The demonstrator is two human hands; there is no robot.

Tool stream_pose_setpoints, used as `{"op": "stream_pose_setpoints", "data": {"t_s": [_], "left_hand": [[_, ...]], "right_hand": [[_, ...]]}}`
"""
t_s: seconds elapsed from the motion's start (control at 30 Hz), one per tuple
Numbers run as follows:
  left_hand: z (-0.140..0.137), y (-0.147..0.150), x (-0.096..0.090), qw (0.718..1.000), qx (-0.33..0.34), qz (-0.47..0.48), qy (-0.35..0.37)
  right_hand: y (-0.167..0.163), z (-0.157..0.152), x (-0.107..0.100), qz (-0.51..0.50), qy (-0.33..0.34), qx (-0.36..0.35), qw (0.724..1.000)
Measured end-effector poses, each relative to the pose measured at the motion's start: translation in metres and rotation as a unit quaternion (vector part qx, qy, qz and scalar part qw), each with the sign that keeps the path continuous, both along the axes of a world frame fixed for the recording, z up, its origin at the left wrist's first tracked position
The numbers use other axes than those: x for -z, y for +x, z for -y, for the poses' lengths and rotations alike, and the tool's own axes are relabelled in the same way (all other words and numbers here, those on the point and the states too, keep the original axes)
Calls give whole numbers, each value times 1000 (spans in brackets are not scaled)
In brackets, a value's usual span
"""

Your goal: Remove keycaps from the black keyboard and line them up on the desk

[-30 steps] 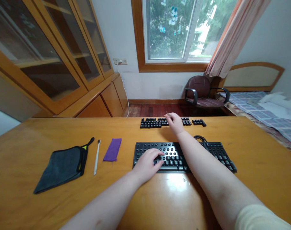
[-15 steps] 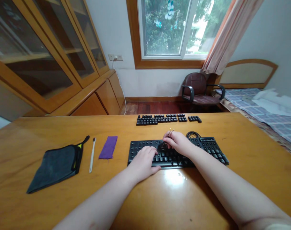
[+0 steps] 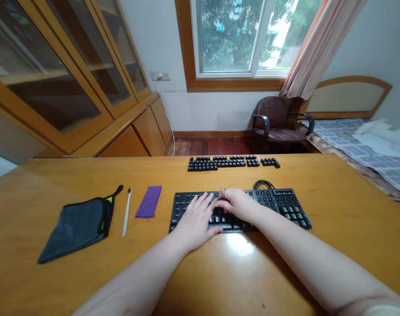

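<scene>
A black keyboard (image 3: 275,206) with its cable coiled behind it lies on the wooden desk; many of its upper key positions are without caps. My left hand (image 3: 196,219) rests flat across the keyboard's left part, fingers spread and thumb along the front edge. Right beside it, my right hand (image 3: 234,204) is closed around a wire keycap puller (image 3: 222,192), whose thin metal ends stick up above the fingers. The puller's lower end is hidden between the hands, so I cannot tell whether it grips a key.
Loose black keycaps (image 3: 203,164) stand in rows along the desk's far edge. To the left lie a purple cloth (image 3: 149,202), a white toothbrush (image 3: 127,213) and a folded grey cloth (image 3: 76,226). Beyond the desk are an office chair (image 3: 274,116) and a bed (image 3: 377,145).
My right hand has moved left and down with the keycap puller, close to my left fingers. My left fingers have stretched out further, and the keyboard has shifted slightly left.
</scene>
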State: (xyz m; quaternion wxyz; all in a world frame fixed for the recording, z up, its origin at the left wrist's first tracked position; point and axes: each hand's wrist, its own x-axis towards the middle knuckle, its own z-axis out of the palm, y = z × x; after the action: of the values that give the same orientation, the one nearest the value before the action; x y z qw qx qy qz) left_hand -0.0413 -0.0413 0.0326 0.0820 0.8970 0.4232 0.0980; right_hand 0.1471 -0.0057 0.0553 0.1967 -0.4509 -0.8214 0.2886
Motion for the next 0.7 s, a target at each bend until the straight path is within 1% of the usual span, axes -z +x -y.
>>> {"op": "stream_pose_setpoints", "data": {"t_s": [0.17, 0.33, 0.4, 0.6, 0.67, 0.7], "left_hand": [[-2, -1, 3, 1000, 5, -17, -4], [-3, -1, 1, 1000, 8, -8, -14], [-3, -1, 0, 1000, 7, -8, -15], [-2, -1, -1, 1000, 8, -11, -20], [-3, -1, 0, 1000, 12, -9, -20], [-3, -2, 1, 1000, 13, -7, -19]], "right_hand": [[3, -4, 6, 2, 54, -94, 994], [12, -8, 12, -24, 75, -178, 981], [14, -8, 14, -21, 88, -180, 979], [9, 0, 21, -4, 155, -148, 977], [8, 2, 22, -18, 151, -122, 981], [9, 1, 22, -40, 138, -90, 985]]}}
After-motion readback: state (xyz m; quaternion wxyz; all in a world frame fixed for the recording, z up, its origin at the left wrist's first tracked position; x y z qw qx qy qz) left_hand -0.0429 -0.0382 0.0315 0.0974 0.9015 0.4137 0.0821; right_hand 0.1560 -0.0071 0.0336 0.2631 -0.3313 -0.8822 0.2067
